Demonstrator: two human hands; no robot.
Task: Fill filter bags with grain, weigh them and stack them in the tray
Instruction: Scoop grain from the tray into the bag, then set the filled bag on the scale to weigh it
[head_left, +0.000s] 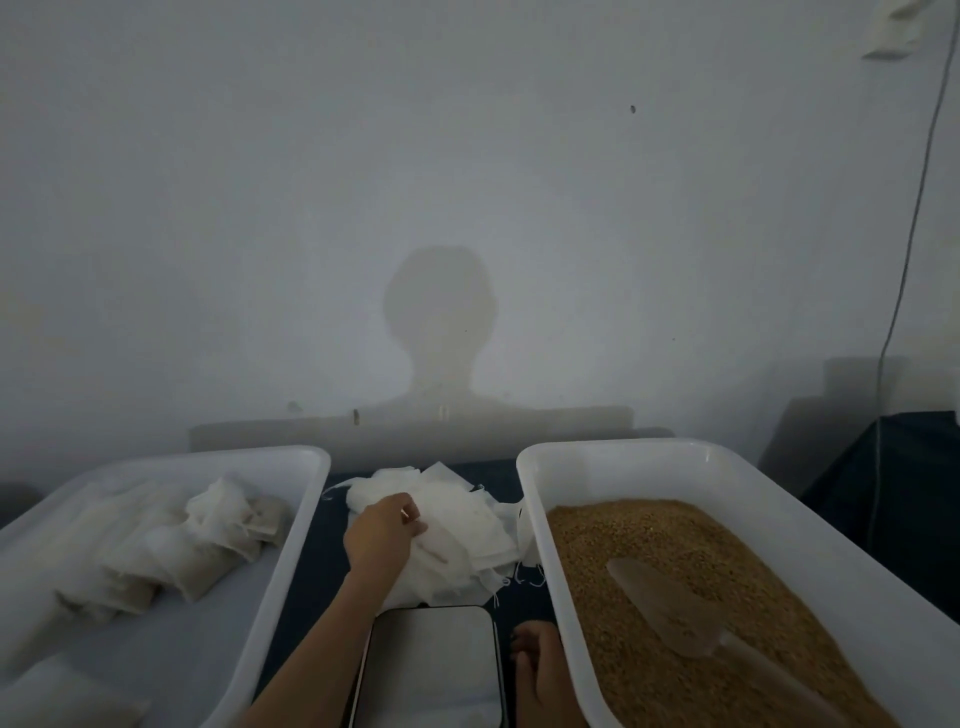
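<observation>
A heap of empty white filter bags (457, 530) lies on the dark table between two white trays. My left hand (384, 530) reaches onto the heap, its fingertips pinched on the top bag. The right tray (613, 457) holds brown grain (691, 582) with a clear scoop (670, 608) lying in it. Filled bags (171, 551) are stacked in the left tray (280, 571). A flat scale (431, 670) sits at the near edge. My right hand (537, 670) rests loosely curled between the scale and the grain tray, holding nothing.
A plain wall stands right behind the table, with my shadow on it. A thin cable (904, 270) hangs down the wall at the right. Dark cloth (893, 478) covers something to the right of the grain tray.
</observation>
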